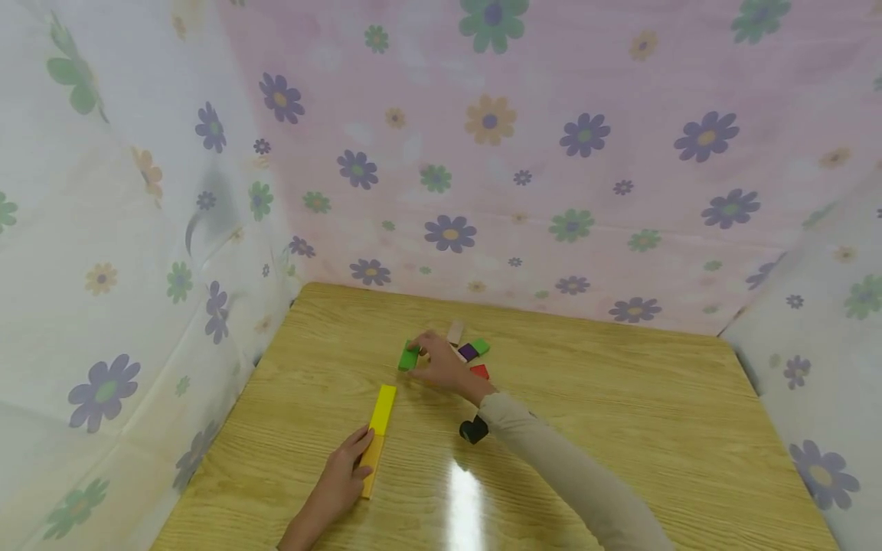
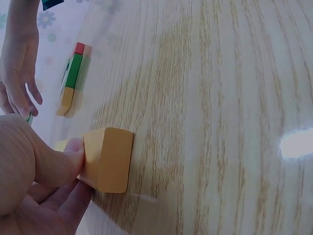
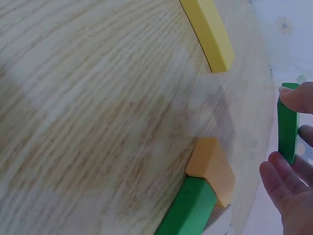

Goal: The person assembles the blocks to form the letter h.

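Note:
My left hand (image 1: pixel 338 478) rests along an orange block (image 1: pixel 372 467), its thumb and fingers on either side in the left wrist view. A yellow block (image 1: pixel 383 409) lies end to end with the orange one, farther from me. Beyond that line, my right hand (image 1: pixel 441 366) pinches a green block (image 1: pixel 408 357). The right wrist view shows this green block (image 3: pixel 288 127) between thumb and fingertips.
Right of my right hand lie a purple block (image 1: pixel 468 352), another green block (image 1: pixel 481 347), a red block (image 1: pixel 480 372) and a pale block (image 1: pixel 455 332). A dark object (image 1: pixel 473 431) shows below the right wrist. Flowered cloth (image 1: pixel 524 153) surrounds the wooden table (image 1: pixel 620 428).

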The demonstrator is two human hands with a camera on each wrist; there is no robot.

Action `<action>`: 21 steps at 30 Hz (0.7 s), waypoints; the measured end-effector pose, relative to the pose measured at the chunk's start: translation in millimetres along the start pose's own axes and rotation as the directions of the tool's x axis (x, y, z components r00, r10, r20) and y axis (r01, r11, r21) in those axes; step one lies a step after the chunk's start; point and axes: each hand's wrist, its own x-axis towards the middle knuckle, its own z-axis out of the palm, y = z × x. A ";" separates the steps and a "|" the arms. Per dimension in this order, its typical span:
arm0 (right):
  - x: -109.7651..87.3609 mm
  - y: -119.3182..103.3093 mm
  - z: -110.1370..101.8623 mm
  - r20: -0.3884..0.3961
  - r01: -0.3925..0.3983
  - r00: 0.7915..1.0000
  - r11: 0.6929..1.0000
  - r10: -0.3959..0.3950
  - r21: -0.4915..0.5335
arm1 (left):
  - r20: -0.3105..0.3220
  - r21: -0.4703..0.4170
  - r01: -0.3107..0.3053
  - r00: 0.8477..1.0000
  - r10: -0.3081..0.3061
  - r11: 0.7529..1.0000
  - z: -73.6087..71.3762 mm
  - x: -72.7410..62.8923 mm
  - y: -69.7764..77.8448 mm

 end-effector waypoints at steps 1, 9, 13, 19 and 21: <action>-0.8 -0.8 1.1 0.000 0.006 1.000 1.000 -0.006 0.004 | -0.001 -0.001 0.000 1.000 0.000 1.000 -0.1 -0.1 -0.1; -0.7 -2.5 11.7 -0.007 0.050 0.999 0.999 -0.050 0.002 | 0.004 -0.012 0.010 1.000 -0.010 1.000 -0.4 -0.6 0.7; -0.2 -3.7 17.7 0.005 0.035 0.999 0.999 -0.035 -0.002 | 0.006 -0.008 0.019 1.000 -0.019 1.000 -0.4 0.4 1.1; 2.6 -4.0 27.2 0.031 0.028 0.999 0.999 -0.027 -0.023 | 0.003 0.005 0.018 1.000 -0.018 1.000 0.1 0.8 0.0; 4.3 -2.5 30.6 0.043 0.012 0.999 0.999 -0.010 -0.046 | 0.002 0.008 0.010 1.000 -0.010 1.000 0.2 0.7 -0.3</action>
